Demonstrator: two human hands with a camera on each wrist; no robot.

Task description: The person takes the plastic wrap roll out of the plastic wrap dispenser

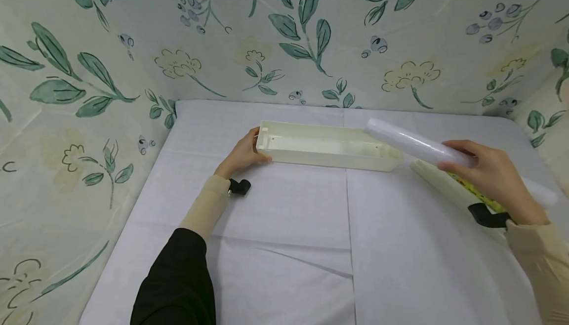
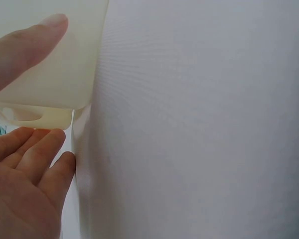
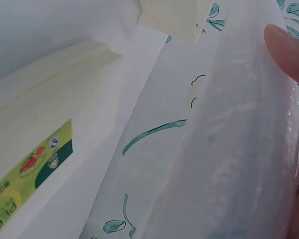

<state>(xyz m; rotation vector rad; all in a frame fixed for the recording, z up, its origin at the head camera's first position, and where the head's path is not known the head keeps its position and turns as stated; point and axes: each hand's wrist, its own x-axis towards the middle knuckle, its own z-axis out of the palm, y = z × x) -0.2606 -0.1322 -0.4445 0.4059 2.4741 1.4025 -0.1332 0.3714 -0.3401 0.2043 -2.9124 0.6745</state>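
Note:
An open, cream-coloured cling film box (image 1: 326,158) lies lengthwise on the cloth in the head view. My left hand (image 1: 242,154) holds its left end, the thumb (image 2: 27,47) on the front wall and the fingers around the far side. A roll of cling film (image 1: 413,142) is gripped near its middle by my right hand (image 1: 493,172). The roll slants up to the left, its far end over the box's right end. Beneath the right hand lies a long cream lid (image 1: 437,179) with a green and yellow label (image 3: 32,177), partly hidden by that hand.
A white cloth (image 1: 284,206) with fold creases covers the table. Floral fabric (image 1: 284,33) rises behind the table's back edge and hangs at the left and right sides.

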